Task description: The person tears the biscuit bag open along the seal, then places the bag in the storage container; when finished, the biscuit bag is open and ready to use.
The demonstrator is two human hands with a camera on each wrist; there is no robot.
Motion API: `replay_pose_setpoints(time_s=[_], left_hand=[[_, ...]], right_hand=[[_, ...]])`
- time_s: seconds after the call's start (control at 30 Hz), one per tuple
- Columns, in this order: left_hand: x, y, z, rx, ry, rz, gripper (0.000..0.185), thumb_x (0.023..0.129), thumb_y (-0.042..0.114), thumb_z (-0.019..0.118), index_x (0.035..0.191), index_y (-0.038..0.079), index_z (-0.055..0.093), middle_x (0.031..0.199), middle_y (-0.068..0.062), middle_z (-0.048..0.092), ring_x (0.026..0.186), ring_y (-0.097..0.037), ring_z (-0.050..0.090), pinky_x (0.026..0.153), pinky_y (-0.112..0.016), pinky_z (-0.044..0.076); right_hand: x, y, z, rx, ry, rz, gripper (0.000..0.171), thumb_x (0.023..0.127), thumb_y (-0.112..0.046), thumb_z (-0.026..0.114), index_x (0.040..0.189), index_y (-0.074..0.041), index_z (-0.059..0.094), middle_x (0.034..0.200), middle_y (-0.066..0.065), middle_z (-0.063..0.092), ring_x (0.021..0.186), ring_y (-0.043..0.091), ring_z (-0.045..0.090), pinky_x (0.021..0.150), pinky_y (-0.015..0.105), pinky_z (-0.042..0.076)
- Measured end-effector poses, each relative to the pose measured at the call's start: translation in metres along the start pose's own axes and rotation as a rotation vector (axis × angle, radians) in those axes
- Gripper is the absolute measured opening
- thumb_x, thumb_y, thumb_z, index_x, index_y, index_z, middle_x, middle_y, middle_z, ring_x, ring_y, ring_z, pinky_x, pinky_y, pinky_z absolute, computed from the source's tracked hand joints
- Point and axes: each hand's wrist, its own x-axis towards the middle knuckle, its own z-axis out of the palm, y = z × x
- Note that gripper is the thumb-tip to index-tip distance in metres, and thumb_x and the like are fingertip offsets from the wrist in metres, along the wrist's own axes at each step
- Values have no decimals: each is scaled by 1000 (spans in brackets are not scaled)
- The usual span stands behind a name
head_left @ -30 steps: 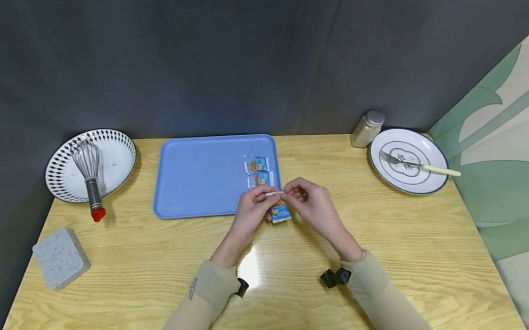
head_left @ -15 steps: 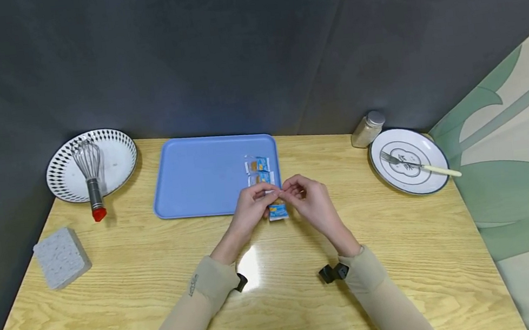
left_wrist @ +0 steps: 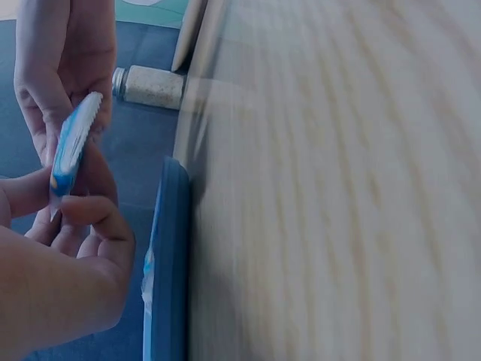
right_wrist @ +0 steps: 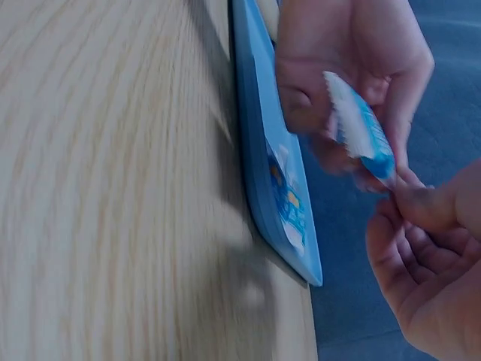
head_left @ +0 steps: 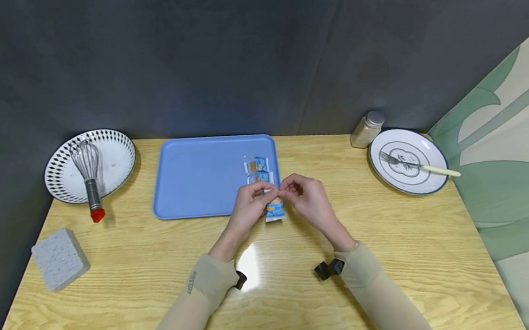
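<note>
A small blue-and-clear wrapped snack packet (head_left: 275, 211) is held up between both hands, near the front right corner of the blue tray (head_left: 197, 178). My left hand (head_left: 248, 205) pinches its upper end between thumb and fingers. From the other side, my right hand (head_left: 311, 200) pinches the same end, fingertips close to the left ones. The packet's blue end, with a white serrated edge (right_wrist: 348, 113), hangs toward me. Two similar packets (head_left: 258, 164) lie on the tray's right side, the nearer one partly behind my left hand.
At the left stands a patterned plate (head_left: 117, 165) bearing a whisk (head_left: 93, 187), with a grey sponge (head_left: 61, 259) in front. On the right are a shaker jar (head_left: 367, 130) and a white plate (head_left: 423, 184) with a fork (head_left: 434, 169). A dark curtain (head_left: 232, 54) backs the wooden table.
The packet has shifted slightly left and turned a little between the fingers. Both hands' fingertips have drawn together, covering the white top edge seen earlier. Everything else stays put.
</note>
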Motion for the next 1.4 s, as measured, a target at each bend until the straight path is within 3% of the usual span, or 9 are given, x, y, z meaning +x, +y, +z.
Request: replay_pose_setpoints(time_s=[0.13, 0.37, 0.53, 0.67, 0.97, 1.4], left_hand=[[1, 2, 5, 12, 43, 31, 15, 103, 6, 70, 109, -7, 76, 100, -9, 76, 85, -11, 65, 75, -23, 50], [2, 2, 14, -26, 160, 18, 12, 104, 3, 68, 104, -6, 76, 94, -6, 74, 76, -10, 60, 65, -24, 43], [2, 4, 18, 56, 222, 66, 14, 104, 6, 67, 102, -3, 77, 98, -11, 75, 80, -12, 66, 66, -25, 48], [3, 5, 20, 100, 242, 67, 14, 105, 5, 66, 102, -2, 78, 95, -13, 75, 75, -14, 62, 63, -25, 47], [5, 4, 24, 94, 268, 93, 11, 104, -2, 65, 101, -7, 75, 86, -15, 74, 67, -10, 60, 58, -21, 44], [4, 5, 28, 86, 289, 91, 11, 103, -5, 64, 101, -8, 74, 87, -16, 75, 70, -10, 62, 60, -20, 48]], right_hand=[[0, -1, 7, -3, 64, 15, 10, 95, 6, 78, 90, 2, 71, 81, 10, 68, 71, 20, 57, 63, 23, 44], [1, -4, 20, -42, 148, -26, 13, 93, 12, 76, 88, 3, 69, 82, 13, 68, 75, 24, 62, 68, 29, 51], [2, -4, 25, -88, 189, -106, 12, 93, 15, 72, 89, 4, 68, 89, 15, 69, 81, 28, 66, 74, 40, 57], [0, -3, 27, -98, 197, -147, 11, 94, 13, 73, 89, 4, 67, 90, 16, 68, 82, 29, 66, 74, 42, 58], [-5, -1, 30, -103, 196, -216, 12, 93, 14, 71, 89, 4, 66, 91, 17, 68, 84, 29, 69, 74, 40, 60], [-12, -2, 28, -98, 189, -281, 13, 93, 15, 71, 90, 4, 66, 89, 16, 66, 84, 29, 69, 73, 39, 60]])
